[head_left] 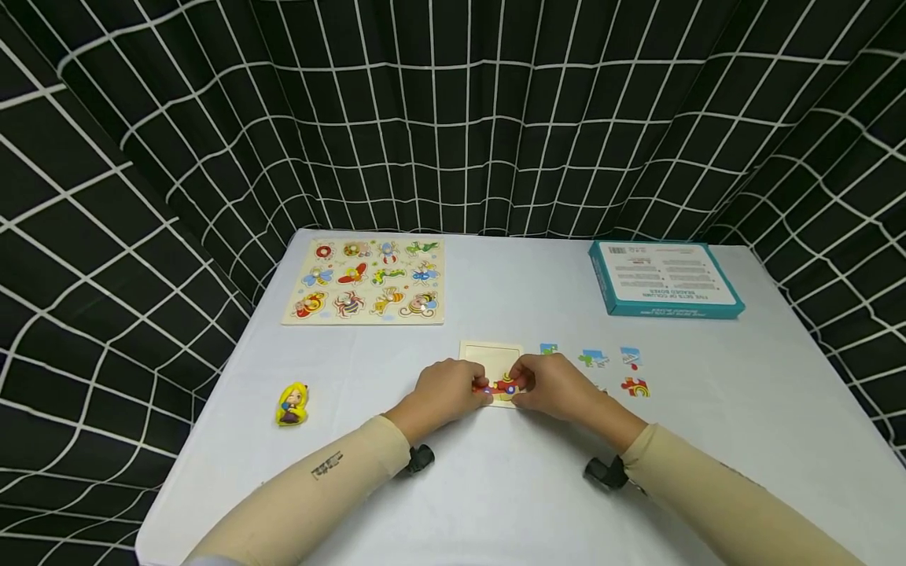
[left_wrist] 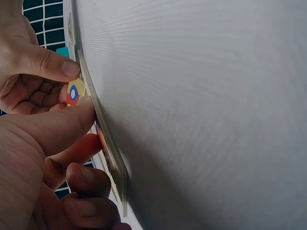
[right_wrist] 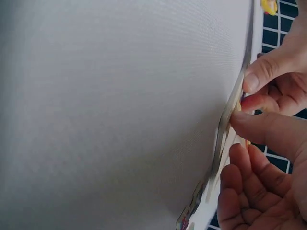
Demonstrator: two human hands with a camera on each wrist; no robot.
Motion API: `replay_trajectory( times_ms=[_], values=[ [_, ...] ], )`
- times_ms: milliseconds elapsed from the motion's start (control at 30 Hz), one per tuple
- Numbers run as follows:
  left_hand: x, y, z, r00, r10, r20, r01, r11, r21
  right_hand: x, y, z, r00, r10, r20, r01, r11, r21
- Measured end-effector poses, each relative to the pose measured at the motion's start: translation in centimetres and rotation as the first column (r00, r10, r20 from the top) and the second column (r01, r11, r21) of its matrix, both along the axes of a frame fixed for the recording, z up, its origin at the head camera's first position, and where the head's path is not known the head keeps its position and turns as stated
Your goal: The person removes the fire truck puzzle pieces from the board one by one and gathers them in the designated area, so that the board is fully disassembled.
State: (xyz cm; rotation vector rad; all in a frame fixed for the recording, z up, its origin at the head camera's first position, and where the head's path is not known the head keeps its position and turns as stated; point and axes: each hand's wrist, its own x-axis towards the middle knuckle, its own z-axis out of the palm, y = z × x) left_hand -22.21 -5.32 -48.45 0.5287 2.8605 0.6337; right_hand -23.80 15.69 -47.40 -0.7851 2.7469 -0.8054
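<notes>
And here we are at the middle of the white table (head_left: 510, 487), both hands crowding the lower half of a small, square, pale wooden puzzle tray (head_left: 493, 358). The red, yellow and blue vehicle pieces (head_left: 504, 386) lie there between the fingertips, the upper part of the tray bare. The left hand (head_left: 444, 391) has thumb and forefinger clamped on the left of that red section; the right hand (head_left: 559, 387) pinches at the right end, its thumb on the near rim in its own wrist view. It looks like a fitting job, and the knack is balance: brace both thumbs along the near edge, ease the pieces together sideways, then press straight down with even weight. Push harder on one side and a corner could ride up or the join could spring apart; shove the tray and it could skate on the smooth cloth. Whether every piece sits flush, the fingers hide from me. Out to the right, the loose red-and-yellow jigsaw piece (head_left: 635, 387) and the blue-and-white jigsaw piece (head_left: 631, 356) lie well within reach, so best keep that right wrist clear of them.
</notes>
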Motion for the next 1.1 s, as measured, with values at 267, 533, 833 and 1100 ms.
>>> replay_trajectory(
  times_ms=[267, 533, 833, 1100],
  values=[
    [0.0, 0.2, -0.3, 1.000, 0.009, -0.002, -0.009, 1.000, 0.020, 1.0, 6.7, 1.4, 0.997, 0.025, 0.077, -0.024, 1.000, -0.012],
    [-0.5, 0.1, -0.8, 0.999, 0.005, 0.053, -0.007, 0.999, 0.044, 2.6, 16.2, 1.7, 0.978, -0.110, 0.177, 0.091, 0.989, 0.116],
    [-1.0, -0.1, -0.7, 0.996, -0.010, 0.093, 0.002, 0.997, 0.078, 2.8, 18.1, 0.9, 0.961, -0.183, 0.208, 0.154, 0.977, 0.151],
    [-0.7, -0.1, -0.4, 0.996, 0.012, 0.087, -0.019, 0.997, 0.072, 2.4, 17.1, 1.6, 0.969, -0.208, 0.130, 0.176, 0.959, 0.224]
  ],
)
